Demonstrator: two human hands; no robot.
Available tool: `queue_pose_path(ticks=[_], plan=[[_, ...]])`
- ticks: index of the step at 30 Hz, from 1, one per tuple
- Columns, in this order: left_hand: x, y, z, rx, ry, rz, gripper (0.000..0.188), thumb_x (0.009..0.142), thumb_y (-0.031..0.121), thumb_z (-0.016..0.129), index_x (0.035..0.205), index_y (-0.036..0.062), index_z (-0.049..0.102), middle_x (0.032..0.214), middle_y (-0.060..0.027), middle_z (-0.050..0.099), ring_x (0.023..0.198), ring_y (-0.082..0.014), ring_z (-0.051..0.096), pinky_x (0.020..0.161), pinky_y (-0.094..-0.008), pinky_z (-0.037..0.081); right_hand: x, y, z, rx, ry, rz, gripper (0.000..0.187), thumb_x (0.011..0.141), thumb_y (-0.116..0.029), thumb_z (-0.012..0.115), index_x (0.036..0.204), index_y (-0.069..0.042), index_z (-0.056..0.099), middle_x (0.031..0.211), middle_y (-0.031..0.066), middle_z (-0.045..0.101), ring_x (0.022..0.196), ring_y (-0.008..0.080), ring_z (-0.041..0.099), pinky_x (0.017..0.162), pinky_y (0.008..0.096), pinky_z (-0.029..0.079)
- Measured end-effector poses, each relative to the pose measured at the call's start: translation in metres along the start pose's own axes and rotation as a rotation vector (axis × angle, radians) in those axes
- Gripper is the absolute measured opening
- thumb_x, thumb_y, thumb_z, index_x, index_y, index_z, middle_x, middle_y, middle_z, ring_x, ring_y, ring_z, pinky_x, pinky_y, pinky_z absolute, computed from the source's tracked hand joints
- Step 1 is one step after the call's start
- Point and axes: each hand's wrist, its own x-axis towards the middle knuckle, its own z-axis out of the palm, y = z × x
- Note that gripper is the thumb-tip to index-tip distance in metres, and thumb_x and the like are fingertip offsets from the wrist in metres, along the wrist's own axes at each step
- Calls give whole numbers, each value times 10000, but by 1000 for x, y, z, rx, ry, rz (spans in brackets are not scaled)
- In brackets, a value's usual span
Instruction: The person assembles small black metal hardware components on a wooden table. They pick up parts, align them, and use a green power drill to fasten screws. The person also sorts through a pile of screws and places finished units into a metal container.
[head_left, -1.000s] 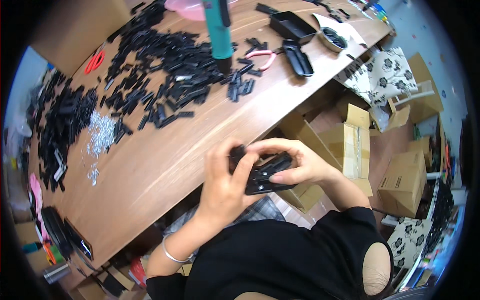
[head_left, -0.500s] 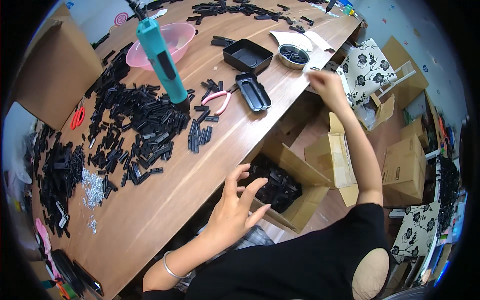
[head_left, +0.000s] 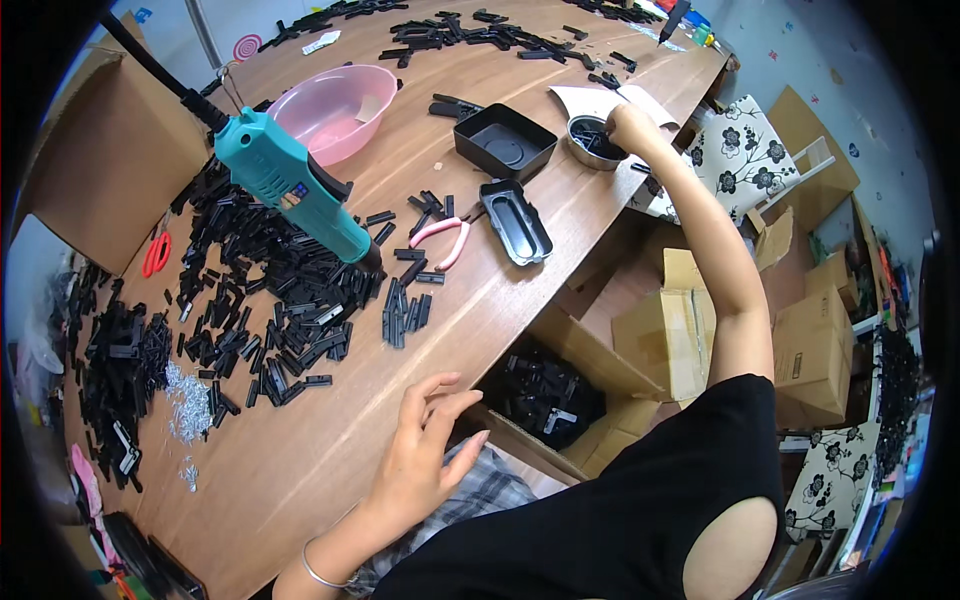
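My right hand, its arm stretched out, is at the steel bowl on the table's far right edge. Small black parts lie in the bowl. The fingers are curled down over its rim; whatever is between them is hidden. Near the table's front edge hovers my left hand, empty, its fingers bent and apart. Just right of it, below table height, an open cardboard box holds many black plastic pieces. A teal electric screwdriver hangs over the heap of black pieces.
On the table are pink-handled pliers, two black trays, a pink basin, red scissors and a pile of silver screws. A large cardboard box stands at the left. More cartons are at the right.
My right hand has moved from beside the table edge to the steel bowl. My left hand has drawn down and left, away from the box. The screwdriver has swung and tilted; a silver-marked piece shows in the box.
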Motion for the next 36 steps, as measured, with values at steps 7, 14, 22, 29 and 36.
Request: queue_pose_path(ticks=[7,14,22,29,36], plan=[[6,-2,-8,-19,13,-21,421,744,12,710,1127,58,542,1220,-140,446,898,-216,585,732,-291,518,-18,18,-39,334,-123,-79,202,630,-85,734,813,-27,672,708,66,637,658,172,602,622,312,496],[6,-7,-4,-64,1,-21,387,772,21,684,1131,36,539,1196,-141,454,923,-243,605,775,-325,508,-30,-2,-39,368,-230,-313,234,656,-93,740,879,-62,673,808,48,640,757,162,600,696,302,496],[36,-6,5,-334,-59,-156,282,826,42,628,1097,19,552,1103,-105,530,895,-180,617,717,-272,506,-18,13,-37,368,-217,-286,310,660,-116,738,964,-63,708,844,90,687,767,183,644,714,297,517],[108,-11,31,-870,-254,-425,277,906,168,588,1147,51,520,1044,-58,598,915,-118,605,760,-232,463,-15,6,-31,338,-219,-278,230,681,-103,746,907,-65,729,799,89,693,675,146,646,635,266,524],[217,-21,51,-1532,-178,-762,336,959,260,485,1173,5,440,1144,-185,533,1042,-279,586,867,-352,537,-20,24,-52,707,-197,-117,221,706,-78,732,926,-56,727,792,81,695,686,124,640,677,255,519]])
